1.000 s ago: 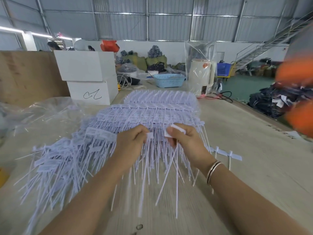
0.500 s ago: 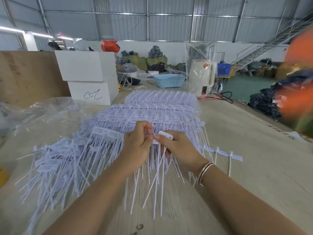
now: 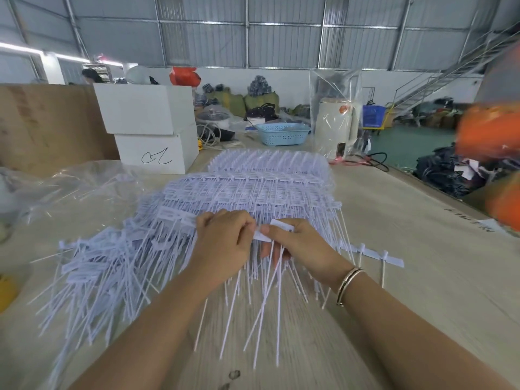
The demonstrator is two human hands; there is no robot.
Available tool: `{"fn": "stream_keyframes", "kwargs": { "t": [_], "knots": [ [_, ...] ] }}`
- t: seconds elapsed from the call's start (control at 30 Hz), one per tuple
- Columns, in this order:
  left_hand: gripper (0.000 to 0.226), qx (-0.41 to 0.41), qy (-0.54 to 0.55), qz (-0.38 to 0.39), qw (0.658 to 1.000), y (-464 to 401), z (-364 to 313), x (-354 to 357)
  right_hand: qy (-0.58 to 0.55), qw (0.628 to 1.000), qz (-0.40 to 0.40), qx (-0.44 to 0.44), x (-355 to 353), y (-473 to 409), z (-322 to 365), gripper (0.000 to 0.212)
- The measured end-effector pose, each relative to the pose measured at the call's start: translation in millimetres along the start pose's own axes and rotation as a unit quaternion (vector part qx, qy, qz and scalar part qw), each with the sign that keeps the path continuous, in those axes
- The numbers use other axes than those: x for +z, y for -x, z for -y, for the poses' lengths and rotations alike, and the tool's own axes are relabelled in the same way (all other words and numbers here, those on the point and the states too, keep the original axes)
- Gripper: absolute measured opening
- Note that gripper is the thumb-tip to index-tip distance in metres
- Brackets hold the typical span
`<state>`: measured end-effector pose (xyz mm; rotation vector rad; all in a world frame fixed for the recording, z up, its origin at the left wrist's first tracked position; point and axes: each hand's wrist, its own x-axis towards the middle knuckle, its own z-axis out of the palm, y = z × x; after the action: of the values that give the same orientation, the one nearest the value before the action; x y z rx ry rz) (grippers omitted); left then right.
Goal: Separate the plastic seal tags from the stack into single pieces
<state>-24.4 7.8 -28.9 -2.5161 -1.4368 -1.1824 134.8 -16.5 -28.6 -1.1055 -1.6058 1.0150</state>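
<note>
Thin white plastic tags (image 3: 247, 190) lie heaped on the pale wooden table (image 3: 408, 249), flat rectangular heads away, stems toward the person. At the heap's near edge, left hand (image 3: 225, 243) and right hand (image 3: 301, 246) pinch one strip (image 3: 274, 230).

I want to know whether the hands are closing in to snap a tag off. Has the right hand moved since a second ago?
Yes. Against the stack of seal tags, the right hand has moved left to meet the left hand, pinching a tag.
</note>
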Motion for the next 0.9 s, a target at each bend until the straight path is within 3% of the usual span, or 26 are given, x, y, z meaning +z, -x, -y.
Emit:
{"fn": "stream_keyframes", "kwargs": {
  "t": [0.17,0.33,0.43,0.73,0.83,0.9],
  "knots": [
    [0.01,-0.062,0.18,0.026,0.981,2,-4,-2,-0.01,0.999,-0.03,-0.011,-4,0,1,0.029],
    [0.014,-0.155,0.354,0.034,0.922,1,-11,-2,-0.066,0.992,-0.07,-0.086,1,-3,3,0.025],
    [0.016,-0.162,0.423,0.014,0.892,2,-15,-1,-0.086,0.986,-0.087,-0.116,5,-3,2,0.026],
    [0.021,-0.197,0.492,-0.013,0.848,5,-16,4,-0.107,0.976,-0.117,-0.148,13,-4,-2,0.023],
    [0.019,-0.234,0.528,-0.035,0.815,2,-16,5,-0.091,0.971,-0.142,-0.169,12,-6,-2,0.022],
    [0.02,-0.235,0.499,-0.057,0.832,1,-9,1,-0.082,0.969,-0.16,-0.17,4,-8,-3,0.025]
  ]
}}
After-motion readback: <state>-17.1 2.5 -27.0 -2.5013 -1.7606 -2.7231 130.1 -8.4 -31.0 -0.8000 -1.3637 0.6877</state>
